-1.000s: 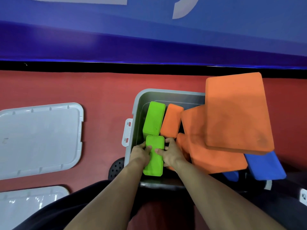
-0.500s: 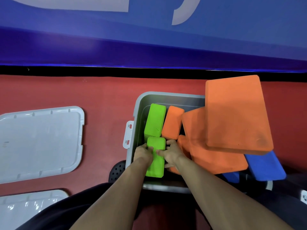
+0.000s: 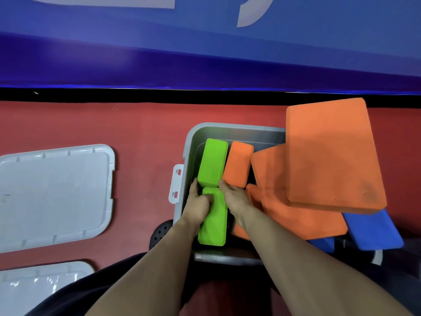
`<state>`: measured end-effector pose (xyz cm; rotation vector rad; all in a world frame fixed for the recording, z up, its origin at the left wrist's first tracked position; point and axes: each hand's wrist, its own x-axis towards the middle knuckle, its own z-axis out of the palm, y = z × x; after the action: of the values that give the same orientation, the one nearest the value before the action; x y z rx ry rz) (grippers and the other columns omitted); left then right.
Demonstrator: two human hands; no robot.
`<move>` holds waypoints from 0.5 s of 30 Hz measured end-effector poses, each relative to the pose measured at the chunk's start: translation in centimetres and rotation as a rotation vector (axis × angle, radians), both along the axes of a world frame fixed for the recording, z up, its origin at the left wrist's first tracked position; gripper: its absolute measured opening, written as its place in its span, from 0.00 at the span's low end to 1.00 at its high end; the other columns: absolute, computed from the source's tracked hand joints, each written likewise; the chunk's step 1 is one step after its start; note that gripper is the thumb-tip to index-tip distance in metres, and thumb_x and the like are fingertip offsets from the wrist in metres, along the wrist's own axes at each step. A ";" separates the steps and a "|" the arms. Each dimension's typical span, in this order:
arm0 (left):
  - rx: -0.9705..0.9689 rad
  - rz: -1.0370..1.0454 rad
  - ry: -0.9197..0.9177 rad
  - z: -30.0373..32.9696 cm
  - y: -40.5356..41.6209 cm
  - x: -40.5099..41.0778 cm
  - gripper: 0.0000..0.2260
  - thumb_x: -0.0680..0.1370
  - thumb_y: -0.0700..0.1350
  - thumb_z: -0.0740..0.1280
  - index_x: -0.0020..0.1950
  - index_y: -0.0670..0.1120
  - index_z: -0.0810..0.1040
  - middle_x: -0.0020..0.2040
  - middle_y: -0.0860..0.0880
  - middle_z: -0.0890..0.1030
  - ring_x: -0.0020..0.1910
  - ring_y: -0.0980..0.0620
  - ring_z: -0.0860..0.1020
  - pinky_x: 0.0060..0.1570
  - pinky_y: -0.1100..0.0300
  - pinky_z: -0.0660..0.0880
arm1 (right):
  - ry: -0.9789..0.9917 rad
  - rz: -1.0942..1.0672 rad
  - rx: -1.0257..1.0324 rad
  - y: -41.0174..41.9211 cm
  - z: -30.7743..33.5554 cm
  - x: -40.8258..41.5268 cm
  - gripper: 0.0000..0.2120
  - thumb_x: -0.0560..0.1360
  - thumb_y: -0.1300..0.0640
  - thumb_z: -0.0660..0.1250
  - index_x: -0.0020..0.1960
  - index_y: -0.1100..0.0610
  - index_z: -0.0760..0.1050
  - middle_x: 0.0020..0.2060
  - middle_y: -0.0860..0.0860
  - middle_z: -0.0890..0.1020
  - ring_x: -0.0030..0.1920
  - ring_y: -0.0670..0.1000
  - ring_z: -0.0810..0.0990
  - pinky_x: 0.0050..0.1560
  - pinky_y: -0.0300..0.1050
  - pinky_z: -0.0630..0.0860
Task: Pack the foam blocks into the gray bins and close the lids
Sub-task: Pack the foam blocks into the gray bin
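The left hand (image 3: 197,202) curls round the left side of the near green block (image 3: 214,221), thumb laid over its top, while the right hand (image 3: 234,197) lies along the block's right side with its fingers reaching forward to the seam where this block meets the far green block (image 3: 213,163); whether those fingers truly pinch or only press I cannot tell. The two-sided hold looks meant to steer the block straight down into the narrow slot along the left wall of the gray bin (image 3: 189,142), end to end with its twin, so that the row stays tight and leaves room for more. Both green blocks are soft-looking matte foam with rounded corners, standing on edge. Just beside the far one a small orange block (image 3: 239,164) stands the same way. To the right, wide orange slabs (image 3: 328,151) lie tilted and overlapping across the bin's right rim, not yet packed, with blue blocks (image 3: 373,231) sticking out beneath them. The bin is smooth hard plastic with a pale latch (image 3: 176,183) on its left wall. Well apart to the left, a gray lid (image 3: 52,195) with ribbed rim rests flat on the red floor (image 3: 141,133), a second lid (image 3: 41,283) nearer the person.
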<state>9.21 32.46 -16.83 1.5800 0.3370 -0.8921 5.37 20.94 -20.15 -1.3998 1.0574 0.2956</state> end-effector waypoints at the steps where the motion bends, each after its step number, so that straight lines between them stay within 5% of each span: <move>1: -0.001 0.005 -0.006 0.1 -0.1 0.0 0.31 0.77 0.34 0.61 0.79 0.53 0.64 0.61 0.51 0.81 0.53 0.51 0.83 0.44 0.55 0.82 | 0.010 -0.006 0.038 -0.1 -0.2 0.2 0.42 0.59 0.23 0.64 0.62 0.49 0.82 0.58 0.47 0.84 0.59 0.52 0.82 0.65 0.55 0.77; 6: 0.037 -0.026 -0.019 0.2 0.3 0.0 0.29 0.80 0.35 0.60 0.80 0.54 0.62 0.55 0.55 0.81 0.49 0.53 0.83 0.43 0.57 0.80 | 0.005 -0.016 -0.004 0.4 0.4 0.8 0.42 0.57 0.20 0.68 0.56 0.50 0.85 0.53 0.46 0.86 0.55 0.52 0.84 0.62 0.55 0.79; 10: 0.062 -0.088 -0.016 0.0 0.6 0.1 0.30 0.80 0.35 0.60 0.80 0.56 0.62 0.55 0.54 0.82 0.51 0.50 0.83 0.52 0.50 0.82 | -0.001 -0.074 -0.109 0.4 1.2 1.0 0.26 0.74 0.34 0.68 0.57 0.55 0.84 0.54 0.51 0.85 0.55 0.55 0.83 0.60 0.58 0.80; 15: 0.035 -0.103 -0.005 -0.8 0.8 -0.1 0.36 0.76 0.34 0.62 0.81 0.59 0.59 0.56 0.50 0.85 0.51 0.45 0.85 0.53 0.41 0.82 | -0.036 0.019 -0.087 0.3 1.0 0.5 0.15 0.75 0.42 0.73 0.51 0.52 0.86 0.47 0.49 0.87 0.49 0.51 0.86 0.57 0.54 0.82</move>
<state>9.12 33.24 -17.68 1.6434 0.2706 -0.9654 5.82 21.20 -19.15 -1.4879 1.0386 0.2397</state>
